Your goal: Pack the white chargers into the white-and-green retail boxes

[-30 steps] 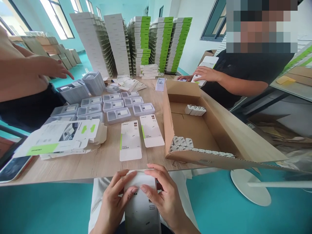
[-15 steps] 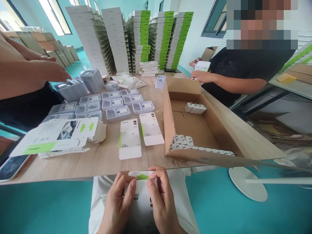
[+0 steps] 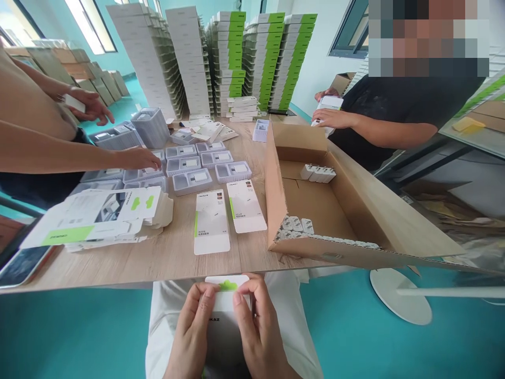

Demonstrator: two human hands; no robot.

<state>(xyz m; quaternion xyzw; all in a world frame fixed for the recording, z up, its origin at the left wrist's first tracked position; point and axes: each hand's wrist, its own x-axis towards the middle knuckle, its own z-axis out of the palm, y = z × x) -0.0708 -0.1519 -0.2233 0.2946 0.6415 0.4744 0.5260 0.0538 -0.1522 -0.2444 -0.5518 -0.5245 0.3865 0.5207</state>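
Note:
Over my lap, below the table's front edge, I hold a white cardboard box (image 3: 224,331) with a green hang-hole patch at its top end. My left hand (image 3: 193,321) grips its left side, thumb on the face near the top. On the opposite side my right hand (image 3: 258,321) pinches the top flap with thumb and fingers. The lower part of the box is in shade and partly hidden by my hands. Directly ahead on the table lie two flat white cartons, a left one (image 3: 211,223) and a right one (image 3: 246,206).
A cardboard box (image 3: 307,208) with white adapters (image 3: 300,226) stands right. Clear plastic trays (image 3: 192,181) and folded cartons (image 3: 102,216) lie left. Tall box stacks (image 3: 232,52) rise behind. One co-worker's hand (image 3: 140,159) reaches over the trays; another's hands (image 3: 331,117) hold a white box.
The co-worker at left has reached a hand down onto the trays, the other holding a white piece. My hands keep hold of the box, shifted slightly left.

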